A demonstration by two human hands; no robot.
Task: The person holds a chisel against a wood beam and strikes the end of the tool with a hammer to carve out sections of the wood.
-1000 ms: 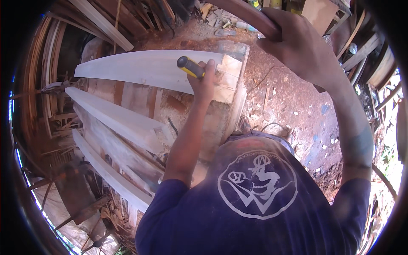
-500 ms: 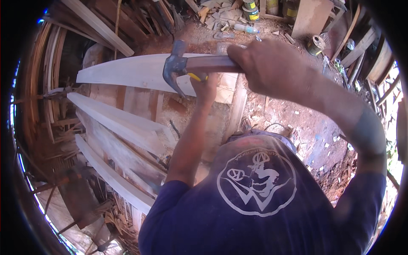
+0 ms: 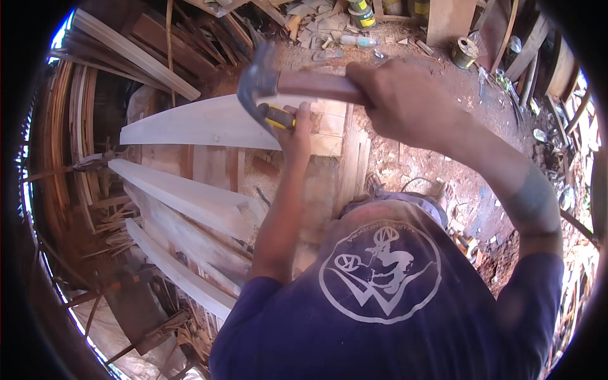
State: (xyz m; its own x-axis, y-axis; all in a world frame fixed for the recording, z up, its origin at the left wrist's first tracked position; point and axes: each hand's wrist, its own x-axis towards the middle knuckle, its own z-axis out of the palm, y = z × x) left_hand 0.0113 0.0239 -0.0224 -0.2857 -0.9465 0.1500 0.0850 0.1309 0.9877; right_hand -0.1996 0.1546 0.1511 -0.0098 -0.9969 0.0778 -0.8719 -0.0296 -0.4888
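My right hand (image 3: 411,104) is wrapped round the wooden handle of a claw hammer (image 3: 316,85), held level with its dark metal head to the left. The head is slightly blurred and overlaps the view of my left hand (image 3: 299,136). That hand grips a hand tool with a black-and-yellow handle (image 3: 277,116); its working end is hidden behind the hammer and the kind of tool cannot be told. Both are above a long pale tapered board (image 3: 190,125), which lies across a wooden work surface (image 3: 326,142).
Nearer lie another pale board (image 3: 190,190) and a curved one (image 3: 177,269). Timber lengths (image 3: 133,54) lean at the far left. Beyond the work surface are wood offcuts (image 3: 316,28), a plastic bottle (image 3: 360,41) and a tin (image 3: 465,52) on the dirt floor.
The hammer has lifted a little relative to the board, and its head has shifted left. More of the black-and-yellow handle shows in my left hand. The whole view has shifted slightly.
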